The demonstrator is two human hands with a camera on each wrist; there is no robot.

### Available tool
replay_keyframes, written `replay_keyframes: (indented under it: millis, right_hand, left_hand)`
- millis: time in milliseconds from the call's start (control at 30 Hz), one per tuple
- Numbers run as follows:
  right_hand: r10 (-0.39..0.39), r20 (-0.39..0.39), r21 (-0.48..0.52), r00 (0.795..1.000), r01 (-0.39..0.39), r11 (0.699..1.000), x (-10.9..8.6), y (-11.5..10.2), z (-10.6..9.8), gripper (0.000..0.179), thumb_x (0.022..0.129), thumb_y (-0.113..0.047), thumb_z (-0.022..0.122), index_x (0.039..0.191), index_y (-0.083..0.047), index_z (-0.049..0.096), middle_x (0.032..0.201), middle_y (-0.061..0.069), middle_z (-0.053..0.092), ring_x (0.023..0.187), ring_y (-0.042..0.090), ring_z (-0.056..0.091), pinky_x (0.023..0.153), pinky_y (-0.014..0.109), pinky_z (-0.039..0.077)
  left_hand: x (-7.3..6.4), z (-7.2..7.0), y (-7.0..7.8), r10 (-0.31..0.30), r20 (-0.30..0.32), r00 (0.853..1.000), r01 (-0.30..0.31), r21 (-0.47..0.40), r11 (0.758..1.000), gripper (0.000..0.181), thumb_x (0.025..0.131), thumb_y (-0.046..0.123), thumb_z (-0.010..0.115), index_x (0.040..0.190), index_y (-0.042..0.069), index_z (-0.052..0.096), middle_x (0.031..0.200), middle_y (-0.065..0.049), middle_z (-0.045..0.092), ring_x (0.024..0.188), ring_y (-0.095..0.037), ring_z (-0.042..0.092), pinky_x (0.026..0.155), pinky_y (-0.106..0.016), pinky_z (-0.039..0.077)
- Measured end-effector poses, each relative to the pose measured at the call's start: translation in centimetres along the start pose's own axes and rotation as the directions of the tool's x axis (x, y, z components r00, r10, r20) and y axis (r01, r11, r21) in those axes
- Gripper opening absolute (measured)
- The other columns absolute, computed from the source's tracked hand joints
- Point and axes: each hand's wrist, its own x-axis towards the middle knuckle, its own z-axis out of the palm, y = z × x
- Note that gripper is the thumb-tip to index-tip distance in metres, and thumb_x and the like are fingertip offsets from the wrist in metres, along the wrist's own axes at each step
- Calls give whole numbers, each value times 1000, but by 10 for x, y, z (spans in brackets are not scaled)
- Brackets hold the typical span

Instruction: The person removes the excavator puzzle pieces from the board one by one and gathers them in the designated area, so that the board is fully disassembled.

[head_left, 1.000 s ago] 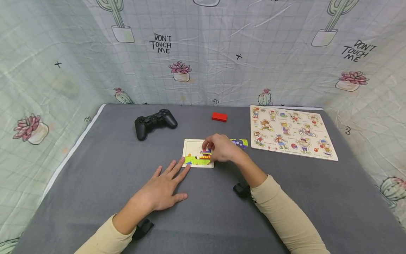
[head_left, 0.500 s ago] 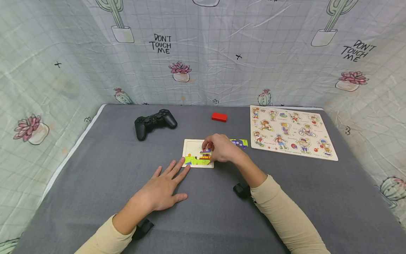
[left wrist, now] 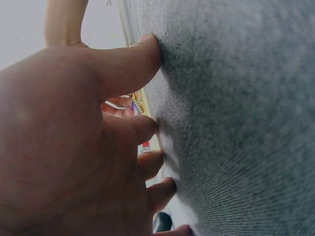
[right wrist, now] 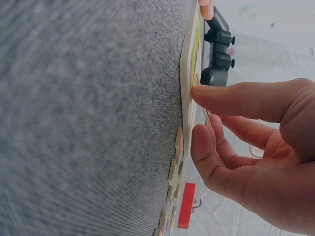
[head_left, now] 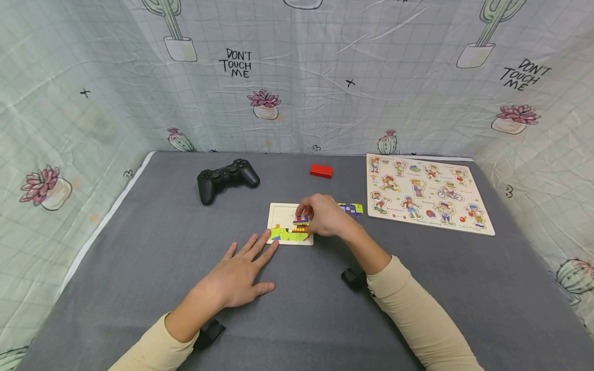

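Note:
A small wooden jigsaw board (head_left: 281,212) lies in the middle of the table, its lower strip filled with green pieces (head_left: 287,235). My left hand (head_left: 237,278) is spread flat with straight fingers, the fingertips at the board's near left corner. Over the board's right side, my right hand (head_left: 327,216) pinches a jigsaw piece (right wrist: 205,114) between thumb and fingers. The right wrist view shows this piece tilted, edge-on, close over the board. Purple and yellow picture parts (head_left: 300,223) show beside the fingertips; the rest there is hidden by the hand.
Several loose jigsaw pieces (head_left: 351,208) lie right of the board, partly behind the right hand. A larger picture board (head_left: 429,196) with children figures lies at the right. A black game controller (head_left: 227,179) and a red block (head_left: 321,171) are farther back.

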Motion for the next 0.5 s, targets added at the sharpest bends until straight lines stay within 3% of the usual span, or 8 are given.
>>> replay_keyframes:
  millis: [300, 500]
  right_hand:
    - [-9, -17, 20, 1000, 9, 1000, 0, 1, 0, 33, 75, 4, 82, 103, -11, 78, 92, 5, 67, 84, 19, 57, 70, 27, 47]
    - [14, -37, 97, 999, -10, 995, 0, 3, -1, 25, 79, 4, 79, 99, -10, 79, 89, 6, 68, 80, 18, 57, 65, 26, 46]
  left_hand:
    - [0, -1, 0, -1, 4, 1000, 1, -1, 1000, 87, 98, 52, 68, 167, 21, 25, 177, -3, 6, 162, -34, 15, 125, -70, 17]
    - [0, -1, 0, -1, 8, 1000, 1, -7, 1000, 87, 98, 52, 67, 167, 21, 25, 177, -3, 6, 162, -34, 14, 124, -70, 16]
